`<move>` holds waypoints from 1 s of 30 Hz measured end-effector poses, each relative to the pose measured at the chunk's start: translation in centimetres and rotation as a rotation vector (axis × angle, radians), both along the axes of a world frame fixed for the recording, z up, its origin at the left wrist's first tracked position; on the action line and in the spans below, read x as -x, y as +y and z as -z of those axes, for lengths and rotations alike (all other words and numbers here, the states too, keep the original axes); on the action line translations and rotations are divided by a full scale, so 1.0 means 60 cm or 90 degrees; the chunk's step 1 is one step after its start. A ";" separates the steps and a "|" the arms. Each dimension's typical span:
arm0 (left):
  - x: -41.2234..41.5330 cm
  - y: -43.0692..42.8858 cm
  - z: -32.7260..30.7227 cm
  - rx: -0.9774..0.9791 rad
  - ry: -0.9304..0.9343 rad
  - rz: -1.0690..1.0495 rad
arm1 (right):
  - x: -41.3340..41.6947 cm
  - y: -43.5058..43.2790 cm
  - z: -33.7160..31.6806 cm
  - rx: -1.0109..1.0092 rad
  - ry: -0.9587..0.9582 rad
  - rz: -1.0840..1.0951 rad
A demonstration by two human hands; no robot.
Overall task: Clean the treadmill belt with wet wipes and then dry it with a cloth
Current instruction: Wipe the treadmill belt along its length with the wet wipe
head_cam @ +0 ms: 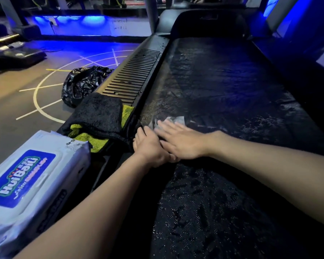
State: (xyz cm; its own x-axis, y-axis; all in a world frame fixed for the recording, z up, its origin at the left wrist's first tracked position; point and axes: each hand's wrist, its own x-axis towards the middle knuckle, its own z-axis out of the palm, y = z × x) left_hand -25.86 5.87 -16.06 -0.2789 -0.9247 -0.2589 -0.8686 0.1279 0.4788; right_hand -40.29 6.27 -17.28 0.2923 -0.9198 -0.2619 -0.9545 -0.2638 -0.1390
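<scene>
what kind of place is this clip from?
Most likely a gym. The person's hands work on a treadmill belt, another machine's base sits across the room, and the floor carries painted training lines under blue accent lighting.

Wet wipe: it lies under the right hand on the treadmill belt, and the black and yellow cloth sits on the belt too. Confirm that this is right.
Not quite. The head view shows the wet wipe under the right hand on the treadmill belt, but the black and yellow cloth sits on the side rail left of the belt, not on it.
</scene>
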 end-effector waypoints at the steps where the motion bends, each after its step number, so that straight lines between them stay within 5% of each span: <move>1: 0.000 0.001 -0.001 0.000 -0.002 0.002 | 0.004 0.010 0.002 0.000 -0.017 -0.021; 9: -0.002 0.006 -0.005 0.001 -0.032 0.029 | 0.008 0.007 -0.015 0.021 -0.142 0.130; 12: -0.002 0.006 -0.003 0.003 -0.035 0.027 | -0.007 0.007 0.000 0.018 -0.102 0.170; 17: -0.003 0.006 -0.001 0.019 -0.042 0.029 | 0.013 0.036 -0.002 0.014 -0.159 0.091; 20: -0.001 0.007 -0.003 0.010 -0.051 0.029 | 0.020 0.035 -0.017 0.034 -0.209 0.203; 24: 0.000 0.002 0.002 0.026 -0.046 0.031 | -0.019 0.055 -0.004 0.058 -0.083 0.098; 30: 0.000 0.001 0.002 0.020 -0.048 0.033 | -0.021 0.060 -0.005 0.037 -0.115 0.089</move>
State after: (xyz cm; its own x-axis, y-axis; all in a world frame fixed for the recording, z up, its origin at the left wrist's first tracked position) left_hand -25.85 5.96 -16.19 -0.3071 -0.9177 -0.2520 -0.8937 0.1870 0.4079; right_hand -39.04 9.89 -16.96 0.1991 -0.9665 -0.1621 -0.9431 -0.1440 -0.2997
